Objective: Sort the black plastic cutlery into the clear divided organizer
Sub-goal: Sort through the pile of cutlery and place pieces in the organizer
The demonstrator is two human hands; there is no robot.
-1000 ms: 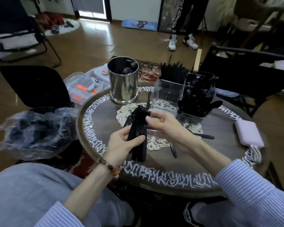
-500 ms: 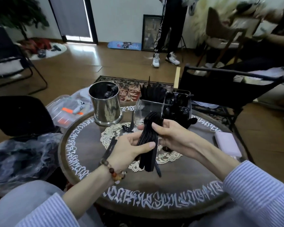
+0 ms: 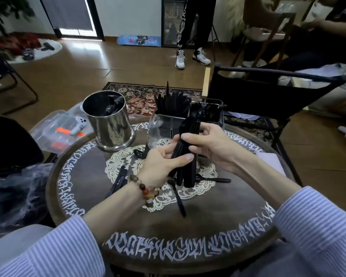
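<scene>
Both hands have carried the fork bundle up and back since the earlier frames, from low over the doily at frame centre to right in front of the organizer, tines now overlapping its front wall. Left to right: crinkled plastic bag [image 3: 12,188] at the left edge, contents too dark to tell; steel bucket [image 3: 109,120] upper left of centre with a dark item or two inside, unclear what; loose black pieces [image 3: 118,179] lying on the round table [image 3: 84,196] left of centre. Left hand [image 3: 160,162] grasps the lower stems of the stack of black forks [image 3: 186,148], thumb pressed across the front. Right hand [image 3: 210,146] pinches the same stack higher up, fingers curled round it just below the tines. Behind it, the clear divided organizer [image 3: 168,126] at centre top: back left compartment packed with upright black pieces, likely knives, back right compartment holds forks, front section looks see-through and mostly bare. One more spoon [image 3: 214,179] lies on the doily right of the hands, and a single utensil [image 3: 179,198] lies below the bundle. Judgement: well along, two compartments stocked, this bundle not yet dropped in; table strays and whatever sits in bucket and bag are left.
</scene>
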